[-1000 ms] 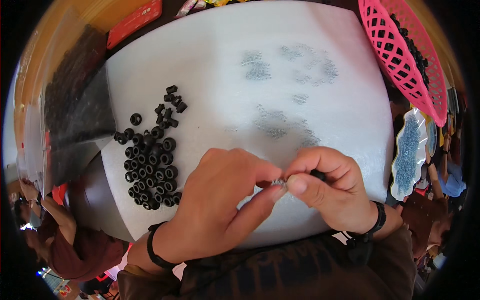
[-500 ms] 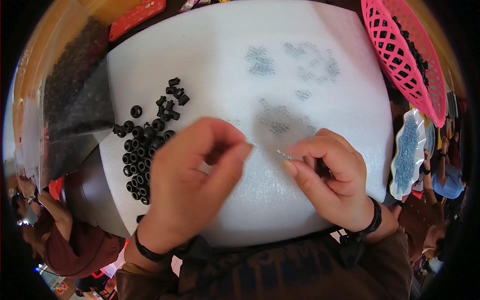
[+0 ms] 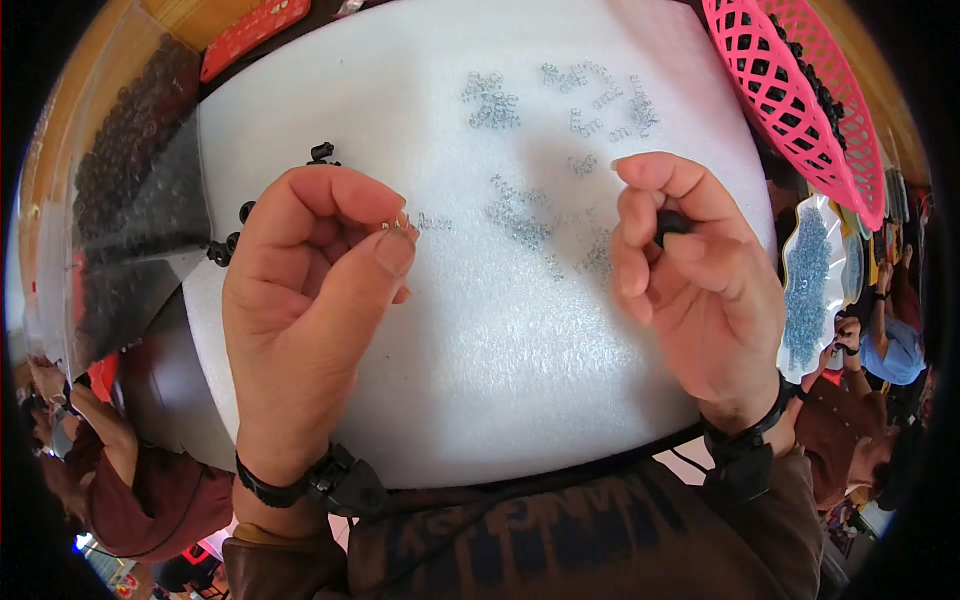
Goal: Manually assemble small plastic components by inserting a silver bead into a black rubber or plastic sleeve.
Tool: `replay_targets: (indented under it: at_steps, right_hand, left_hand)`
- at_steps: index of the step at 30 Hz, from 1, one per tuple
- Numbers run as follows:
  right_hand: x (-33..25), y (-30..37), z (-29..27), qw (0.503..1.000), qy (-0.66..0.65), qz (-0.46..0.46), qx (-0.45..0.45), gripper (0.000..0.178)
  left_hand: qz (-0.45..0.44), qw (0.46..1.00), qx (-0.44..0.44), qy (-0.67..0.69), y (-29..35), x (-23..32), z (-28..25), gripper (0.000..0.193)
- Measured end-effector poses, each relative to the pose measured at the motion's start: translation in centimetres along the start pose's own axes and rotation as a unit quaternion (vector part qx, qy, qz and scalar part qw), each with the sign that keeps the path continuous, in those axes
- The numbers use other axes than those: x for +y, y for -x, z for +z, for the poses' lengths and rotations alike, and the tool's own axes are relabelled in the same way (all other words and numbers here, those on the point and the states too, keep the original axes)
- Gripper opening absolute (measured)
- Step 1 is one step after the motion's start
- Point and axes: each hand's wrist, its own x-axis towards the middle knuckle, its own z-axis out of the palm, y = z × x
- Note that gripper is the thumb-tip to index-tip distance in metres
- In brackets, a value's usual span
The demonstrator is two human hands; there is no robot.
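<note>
L hand (image 3: 300,290) pinching tiny wire spring (image 3: 398,225) btwn thumb & index tips, over L-ctr of white sheet (image 3: 520,390); too small to tell long axis. R hand (image 3: 705,280) half-curled, thumb & index tips apart, black part (image 3: 668,226) in bent fingers, mostly hidden, axis can't tell. Open sheet btwn hands, down to near edge. Loose springs (image 3: 492,110) farther up. Scalloped tray (image 3: 836,250) & pink basket (image 3: 868,205) crowd R edge.
</note>
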Motion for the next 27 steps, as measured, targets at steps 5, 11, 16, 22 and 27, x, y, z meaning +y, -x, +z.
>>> replay_targets:
  at_steps: [5, 11, 16, 22, 27]
  right_hand:
    - [0.0, 0.5, 0.0, 0.994, -0.053, 0.079, -0.051, 0.038]
    - [-0.3, 1.3, 0.2, 0.987, -0.064, 0.06, -0.133, 0.039]
    - [-0.3, 1.3, -0.9, 0.966, -0.07, 0.104, -0.226, 0.029]
    - [-0.4, 1.2, -0.3, 0.959, -0.056, 0.132, -0.243, 0.031]
    - [0.0, 1.3, 0.1, 0.962, -0.101, 0.174, -0.186, 0.033]
  left_hand:
    - [-0.018, 0.999, -0.043, 0.02, 0.2, 0.2, -0.2, 0.012]
    - [0.034, 0.991, -0.132, 0.016, 1.5, 0.4, -0.3, 0.015]
    - [0.08, 0.983, -0.163, -0.038, 2.1, 0.5, -0.3, 0.019]
    - [0.208, 0.952, -0.179, -0.133, 2.4, 0.6, 0.2, 0.025]
    - [0.272, 0.924, -0.195, -0.185, 1.9, 0.8, 0.4, 0.027]
